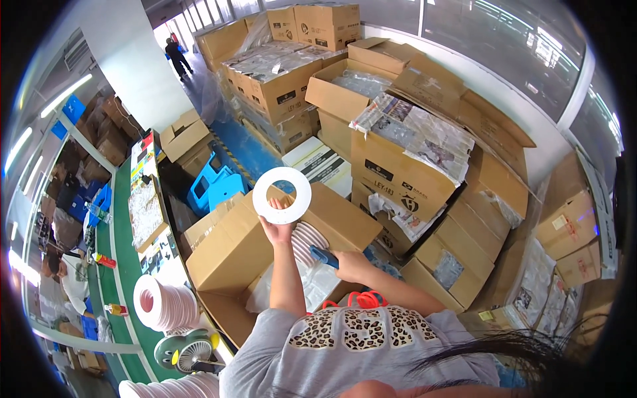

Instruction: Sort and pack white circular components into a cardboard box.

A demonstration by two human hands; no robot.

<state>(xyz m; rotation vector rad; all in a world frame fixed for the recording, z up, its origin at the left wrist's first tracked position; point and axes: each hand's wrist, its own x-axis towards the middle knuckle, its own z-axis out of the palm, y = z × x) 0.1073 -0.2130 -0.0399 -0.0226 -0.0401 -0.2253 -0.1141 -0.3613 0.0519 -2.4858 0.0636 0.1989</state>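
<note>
My left hand is raised and grips a flat white ring, its fingers showing through the ring's hole. In my right hand is a dark blue tool shaped like a cutter handle; its tip is too small to make out. The tool's front end is beside a stack of white rings that leans in an open cardboard box. Clear plastic wrap lies inside the box, below the stack. The ring in my left hand is held above the box.
Stacked white rings and a small fan stand on my left, beside a green conveyor. A blue plastic stool is beyond the box. Large cartons crowd the right and far side. A distant person stands in the aisle.
</note>
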